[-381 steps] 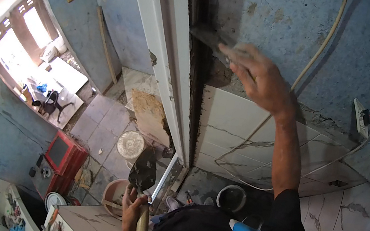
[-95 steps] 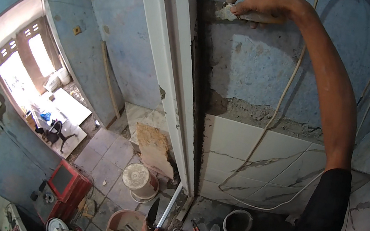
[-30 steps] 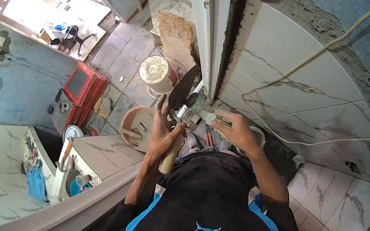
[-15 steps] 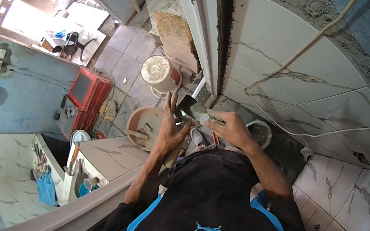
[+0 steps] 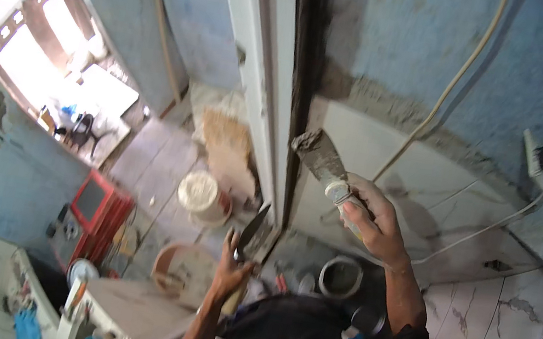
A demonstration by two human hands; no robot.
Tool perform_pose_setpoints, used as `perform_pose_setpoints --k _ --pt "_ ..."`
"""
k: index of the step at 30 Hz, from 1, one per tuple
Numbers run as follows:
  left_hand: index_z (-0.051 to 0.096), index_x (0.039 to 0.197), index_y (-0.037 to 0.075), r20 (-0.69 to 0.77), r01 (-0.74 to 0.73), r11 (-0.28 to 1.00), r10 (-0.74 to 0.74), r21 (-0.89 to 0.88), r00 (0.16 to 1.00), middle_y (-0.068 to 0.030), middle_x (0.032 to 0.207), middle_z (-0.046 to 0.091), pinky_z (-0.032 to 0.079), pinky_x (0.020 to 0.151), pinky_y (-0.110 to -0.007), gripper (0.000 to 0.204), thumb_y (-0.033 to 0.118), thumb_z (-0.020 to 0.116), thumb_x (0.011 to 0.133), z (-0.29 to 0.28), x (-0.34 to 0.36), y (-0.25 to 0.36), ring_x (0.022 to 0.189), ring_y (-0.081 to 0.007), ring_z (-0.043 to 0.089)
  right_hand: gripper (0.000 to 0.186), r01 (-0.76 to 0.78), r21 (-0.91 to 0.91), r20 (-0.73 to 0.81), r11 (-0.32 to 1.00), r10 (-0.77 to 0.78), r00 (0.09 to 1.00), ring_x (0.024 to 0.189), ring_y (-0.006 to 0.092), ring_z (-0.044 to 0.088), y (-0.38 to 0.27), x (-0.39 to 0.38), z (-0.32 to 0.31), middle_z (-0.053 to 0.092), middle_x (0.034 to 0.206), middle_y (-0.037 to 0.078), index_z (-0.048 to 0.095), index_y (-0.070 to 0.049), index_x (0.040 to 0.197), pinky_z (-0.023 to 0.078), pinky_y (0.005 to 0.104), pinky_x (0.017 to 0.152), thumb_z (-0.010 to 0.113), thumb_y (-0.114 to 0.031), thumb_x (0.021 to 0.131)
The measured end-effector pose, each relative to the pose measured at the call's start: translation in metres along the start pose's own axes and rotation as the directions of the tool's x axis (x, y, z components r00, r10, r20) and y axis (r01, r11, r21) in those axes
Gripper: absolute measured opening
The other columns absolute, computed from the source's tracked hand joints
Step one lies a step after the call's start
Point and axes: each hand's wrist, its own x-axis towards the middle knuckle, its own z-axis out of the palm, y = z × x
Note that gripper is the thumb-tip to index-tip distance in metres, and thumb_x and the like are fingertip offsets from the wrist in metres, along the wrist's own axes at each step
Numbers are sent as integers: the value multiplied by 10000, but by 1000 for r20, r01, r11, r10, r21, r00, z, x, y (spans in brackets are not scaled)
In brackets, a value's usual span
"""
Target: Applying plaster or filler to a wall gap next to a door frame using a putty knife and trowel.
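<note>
My right hand (image 5: 379,225) is wrapped round the handle of a putty knife (image 5: 326,166), raised in front of the wall. Dark wet mortar (image 5: 308,140) clings to the blade's tip, close to the dark strip (image 5: 293,101) beside the white door frame (image 5: 262,53). Lower down, my left hand (image 5: 229,274) grips a trowel (image 5: 252,231) with a dark, pointed blade angled up toward the foot of the frame. Part of the trowel's handle is hidden by the hand.
White marbled tiles (image 5: 355,140) cover the lower wall under rough cement and blue paint; a pale cable (image 5: 460,79) hangs across. On the floor are a lidded bucket (image 5: 198,191), a pink basin (image 5: 164,263) and a round bucket (image 5: 341,277). A red cabinet (image 5: 109,214) stands left.
My right hand has risen, moving away from my left with the putty knife toward the wall by the door frame. My left hand has turned, its trowel blade now pointing up. The view has tilted upward.
</note>
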Motion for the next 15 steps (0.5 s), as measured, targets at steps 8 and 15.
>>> perform_pose_setpoints --k 8,15 --pt "97 1439 6 11 36 958 -34 -285 999 -211 1344 400 528 638 -296 870 -60 602 734 -3 -15 42 817 -223 616 581 441 -865 383 -241 -884 269 831 230 574 -119 132 -38 571 1106 131 494 -275 1354 501 362 743 586 -10 844" --pt "122 1430 -6 -59 95 922 -126 -376 990 -219 1353 391 489 868 -343 880 -62 598 692 -14 -17 -11 1140 -281 495 711 -162 -710 642 -685 -725 250 954 231 542 -165 206 -90 565 1155 109 391 -407 1390 468 378 910 501 60 865"
